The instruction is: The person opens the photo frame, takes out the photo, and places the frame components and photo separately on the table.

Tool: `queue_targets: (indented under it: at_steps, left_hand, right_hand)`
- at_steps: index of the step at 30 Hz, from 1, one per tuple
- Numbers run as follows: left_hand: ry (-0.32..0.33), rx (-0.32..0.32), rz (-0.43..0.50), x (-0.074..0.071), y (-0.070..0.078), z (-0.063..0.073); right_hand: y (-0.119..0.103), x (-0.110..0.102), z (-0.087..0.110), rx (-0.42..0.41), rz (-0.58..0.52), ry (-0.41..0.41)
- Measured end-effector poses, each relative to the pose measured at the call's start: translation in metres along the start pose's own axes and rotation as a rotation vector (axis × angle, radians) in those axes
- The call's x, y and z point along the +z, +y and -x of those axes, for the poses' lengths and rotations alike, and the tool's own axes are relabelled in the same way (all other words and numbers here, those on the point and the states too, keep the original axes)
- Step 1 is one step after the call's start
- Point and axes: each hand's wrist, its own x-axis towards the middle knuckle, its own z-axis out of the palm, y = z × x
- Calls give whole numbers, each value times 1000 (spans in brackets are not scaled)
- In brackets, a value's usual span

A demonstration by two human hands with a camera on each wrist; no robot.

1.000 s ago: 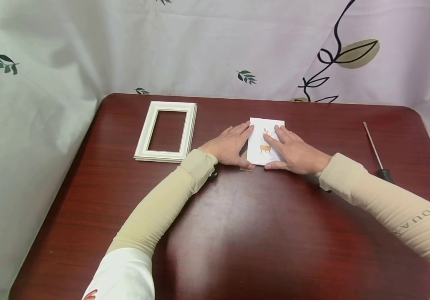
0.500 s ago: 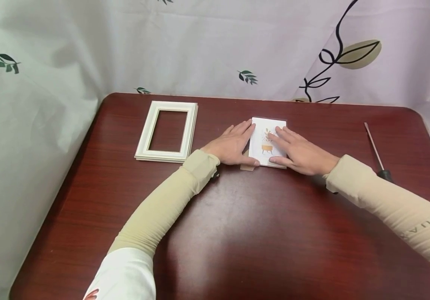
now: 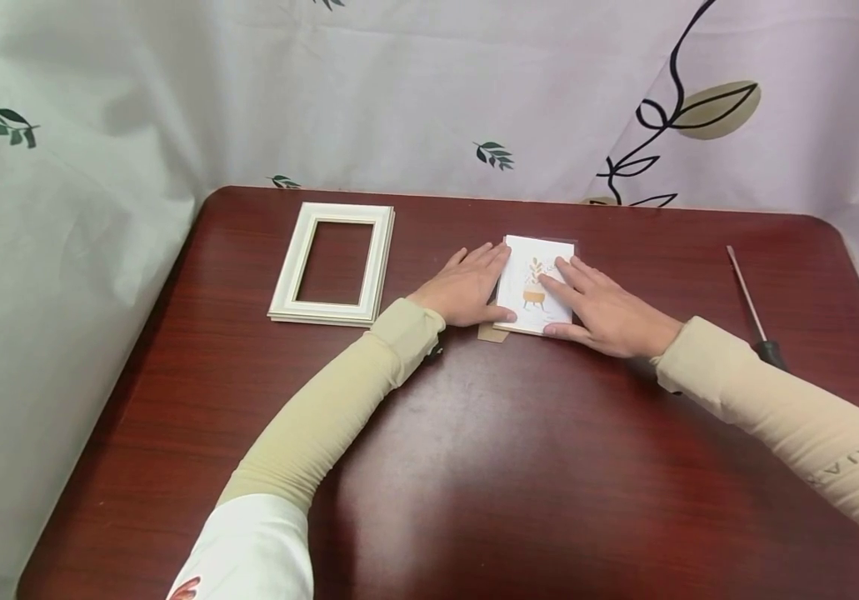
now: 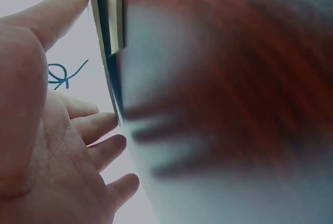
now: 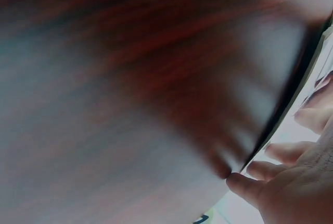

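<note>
A white card (image 3: 515, 271) printed with a plant in an orange pot lies flat near the back middle of the table. My left hand (image 3: 462, 287) rests along its left edge, fingers extended, thumb at the lower left corner. From the right, my right hand (image 3: 601, 312) lays its straight fingertips on the card's face and right edge. A brown piece (image 3: 492, 333) pokes out from under the lower left corner. In the left wrist view, the thumb and fingers touch a thin layered edge (image 4: 104, 41). The right wrist view has the fingers along the opposite edge.
An ivory picture frame (image 3: 297, 260) with an open centre lies at the back left. Toward the right side is a screwdriver (image 3: 746, 292) with a dark handle. The reddish-brown table (image 3: 474, 458) meets a leaf-patterned curtain (image 3: 399, 100) at the back.
The card has shifted slightly to the right, and my right hand has moved right with it. My left hand has followed a little. The frame and screwdriver stay in place.
</note>
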Motion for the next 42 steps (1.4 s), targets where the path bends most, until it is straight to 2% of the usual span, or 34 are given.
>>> queue_targets:
  at_steps: [13, 26, 42]
  left_hand:
    - [-15, 27, -88, 1, -2, 1]
    - [-17, 23, -111, -1, 0, 1]
    - [-6, 20, -125, 0, 0, 3]
  right_hand:
    - [9, -3, 15, 59, 18, -6]
    - [24, -4, 32, 62, 50, 14]
    - [45, -14, 56, 155, 33, -36]
